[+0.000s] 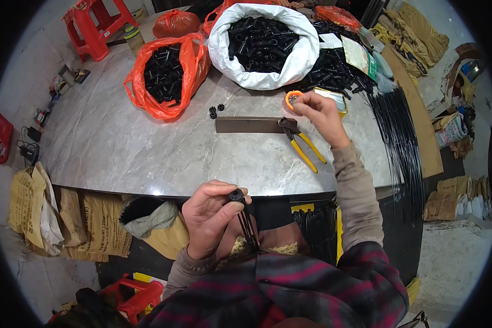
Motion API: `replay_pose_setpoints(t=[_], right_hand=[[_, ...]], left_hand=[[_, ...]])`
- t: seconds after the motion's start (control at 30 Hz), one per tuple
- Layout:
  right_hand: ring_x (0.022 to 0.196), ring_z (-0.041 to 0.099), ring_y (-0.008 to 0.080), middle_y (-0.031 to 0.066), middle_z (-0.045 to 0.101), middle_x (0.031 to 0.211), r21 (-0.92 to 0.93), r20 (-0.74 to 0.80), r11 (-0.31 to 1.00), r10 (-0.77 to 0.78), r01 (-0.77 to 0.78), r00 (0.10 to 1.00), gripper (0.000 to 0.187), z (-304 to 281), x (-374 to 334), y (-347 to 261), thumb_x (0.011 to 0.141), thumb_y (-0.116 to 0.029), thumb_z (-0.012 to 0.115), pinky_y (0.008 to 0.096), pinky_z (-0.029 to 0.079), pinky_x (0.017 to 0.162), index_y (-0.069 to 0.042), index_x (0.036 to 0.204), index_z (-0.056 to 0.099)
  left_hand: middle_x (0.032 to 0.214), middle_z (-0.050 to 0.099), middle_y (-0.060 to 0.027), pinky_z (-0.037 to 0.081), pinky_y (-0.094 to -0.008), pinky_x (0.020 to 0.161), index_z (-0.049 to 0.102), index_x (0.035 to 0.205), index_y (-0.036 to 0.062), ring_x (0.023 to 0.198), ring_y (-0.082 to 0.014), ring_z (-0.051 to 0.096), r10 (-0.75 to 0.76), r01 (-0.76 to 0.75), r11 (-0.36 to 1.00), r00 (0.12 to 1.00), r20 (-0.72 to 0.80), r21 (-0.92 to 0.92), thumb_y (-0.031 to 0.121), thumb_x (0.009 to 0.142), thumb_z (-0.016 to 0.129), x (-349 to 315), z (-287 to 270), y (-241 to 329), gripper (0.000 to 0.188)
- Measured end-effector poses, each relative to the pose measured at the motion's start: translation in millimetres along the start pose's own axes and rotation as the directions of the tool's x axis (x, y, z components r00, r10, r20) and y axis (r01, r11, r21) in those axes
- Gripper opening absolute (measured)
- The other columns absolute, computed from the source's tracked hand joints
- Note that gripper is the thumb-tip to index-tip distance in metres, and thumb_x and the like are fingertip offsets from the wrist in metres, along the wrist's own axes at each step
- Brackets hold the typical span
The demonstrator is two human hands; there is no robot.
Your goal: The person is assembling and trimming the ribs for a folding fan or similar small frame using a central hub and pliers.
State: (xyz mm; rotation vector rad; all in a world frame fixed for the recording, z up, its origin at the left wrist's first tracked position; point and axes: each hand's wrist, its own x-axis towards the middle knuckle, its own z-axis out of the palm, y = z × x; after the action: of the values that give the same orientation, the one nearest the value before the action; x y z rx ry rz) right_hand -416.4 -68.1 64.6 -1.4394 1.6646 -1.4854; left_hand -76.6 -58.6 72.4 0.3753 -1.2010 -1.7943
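Note:
Pinched between the thumb and fingers of my left hand (206, 218) is a round black hub with thin rods (236, 195), held just off the table's near edge. Its rods hang down toward my lap. My right hand (323, 116) is over the far right of the table, beside a small orange-rimmed cup (288, 102) of tiny metal pieces. Those fingertips are pressed together; whatever is in them is too small to make out. Nearer to me lie yellow-handled pliers (307, 150), their jaws resting on a flat brown bar (248, 125). Several small black toothed parts (213, 112) sit left of the bar.
A white sack (219, 52) and a red plastic bag (188, 90), both full of black tubular parts, stand at the back of the grey table (120, 147). Long black rods (396, 131) overhang the right edge. A flat box (332, 98) lies behind my right hand.

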Motion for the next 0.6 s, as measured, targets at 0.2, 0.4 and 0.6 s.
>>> replay_pose_setpoints(t=[0.2,0.4,0.6], right_hand=[[0.076,0.059,0.0082,0.0064,0.065,0.089,0.325,0.099,0.945,-0.065,0.029,0.993,0.003,38.3,-70.9,-58.9,0.086,0.004,0.066,0.0197,0.045,0.061,0.003,0.089,0.066],[0.078,0.061,0.0142,0.0109,0.065,0.089,0.401,0.134,0.910,-0.172,0.106,0.976,0.007,61.0,-107.7,-85.7,0.084,0.007,0.069,0.0249,0.051,0.070,0.004,0.090,0.066],[0.082,0.061,0.0154,0.0121,0.064,0.092,0.405,0.183,0.905,-0.220,0.130,0.958,0.011,72.3,-125.2,-101.0,0.082,0.006,0.072,0.0258,0.051,0.071,0.002,0.090,0.064]], left_hand=[[0.103,0.065,-0.0196,0.056,-0.0390,0.087,0.057,0.111,-0.0057,0.091,-0.0273,0.069,0.003,-0.003,1.000,1.000,0.017,0.019,-0.008,0.085,0.067,-10.0,3.6,0.0,0.028],[0.104,0.065,-0.0195,0.058,-0.0387,0.087,0.058,0.112,-0.0060,0.093,-0.0272,0.069,0.006,-0.006,1.000,1.000,0.005,0.016,-0.009,0.085,0.067,-20.9,10.2,5.2,0.029],[0.105,0.066,-0.0195,0.058,-0.0382,0.088,0.059,0.112,-0.0062,0.093,-0.0265,0.070,0.040,-0.041,0.999,0.999,0.032,0.009,-0.009,0.086,0.068,-28.1,13.8,9.9,0.028]])
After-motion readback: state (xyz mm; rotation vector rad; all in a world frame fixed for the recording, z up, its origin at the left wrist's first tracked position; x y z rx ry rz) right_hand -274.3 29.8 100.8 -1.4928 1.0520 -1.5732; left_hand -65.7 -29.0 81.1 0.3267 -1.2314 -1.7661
